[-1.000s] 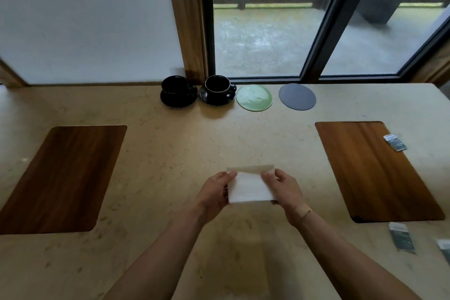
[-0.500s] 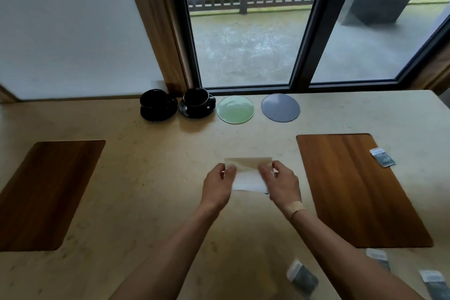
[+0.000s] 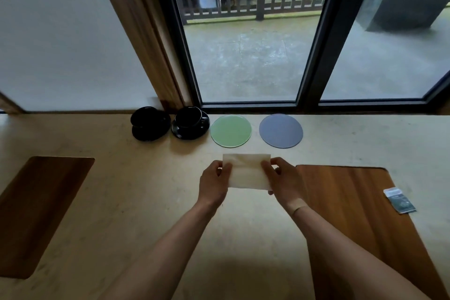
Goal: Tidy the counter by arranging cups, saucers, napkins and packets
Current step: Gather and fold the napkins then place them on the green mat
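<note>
On the counter [image 3: 126, 190], 2 hands' fingers [image 3: 225, 168] pinch 1 napkin [image 3: 247, 171] before 2 cups [image 3: 188, 117], 2 coasters [image 3: 230, 130].

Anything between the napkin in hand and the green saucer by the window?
Nothing visible. Both the left hand and right hand hold the napkin, and only bare counter separates it from the green saucer.

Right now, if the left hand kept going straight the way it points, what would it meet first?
Likely the green disc by the window; the left hand, pinching the napkin, points that way, though depth is unclear.
</note>
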Tool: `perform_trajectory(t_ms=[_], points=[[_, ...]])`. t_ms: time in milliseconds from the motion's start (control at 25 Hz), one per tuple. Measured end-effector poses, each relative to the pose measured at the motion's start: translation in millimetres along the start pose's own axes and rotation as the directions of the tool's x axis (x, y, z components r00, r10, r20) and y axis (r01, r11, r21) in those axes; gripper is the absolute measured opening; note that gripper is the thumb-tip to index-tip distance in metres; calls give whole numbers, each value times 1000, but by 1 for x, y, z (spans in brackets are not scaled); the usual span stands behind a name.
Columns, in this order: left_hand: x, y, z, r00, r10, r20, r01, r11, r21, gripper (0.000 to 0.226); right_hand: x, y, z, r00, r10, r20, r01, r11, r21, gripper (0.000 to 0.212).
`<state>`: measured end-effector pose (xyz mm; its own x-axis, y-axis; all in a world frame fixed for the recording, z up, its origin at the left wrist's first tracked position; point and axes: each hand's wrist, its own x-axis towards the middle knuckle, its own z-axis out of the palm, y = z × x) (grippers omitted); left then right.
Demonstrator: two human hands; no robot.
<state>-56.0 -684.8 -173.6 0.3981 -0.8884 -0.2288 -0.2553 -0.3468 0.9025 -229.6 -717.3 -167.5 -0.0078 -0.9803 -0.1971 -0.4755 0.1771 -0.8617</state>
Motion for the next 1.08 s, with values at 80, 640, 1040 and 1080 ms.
perform_trajectory(t_ms=[80, 640, 1040, 1080], points=[[24, -3, 2, 1000, 3, -21, -3, 1000, 3, 25, 23, -2, 10, 1000, 1, -21, -1, 1000, -4, 22], [205, -29, 1, 998, -57, -12, 58, 991, 117, 17, 188, 2, 88, 994, 101, 37, -101, 995, 1, 26], [230, -27, 26, 968, -31, -248, 78, 980, 184, 11, 238, 6, 100, 996, 89, 9, -87, 982, -168, 31], [229, -27, 28, 962, -21, -272, 80, 975, 208, 9, 239, 7, 100, 996, 83, 14, -79, 977, -196, 34]])
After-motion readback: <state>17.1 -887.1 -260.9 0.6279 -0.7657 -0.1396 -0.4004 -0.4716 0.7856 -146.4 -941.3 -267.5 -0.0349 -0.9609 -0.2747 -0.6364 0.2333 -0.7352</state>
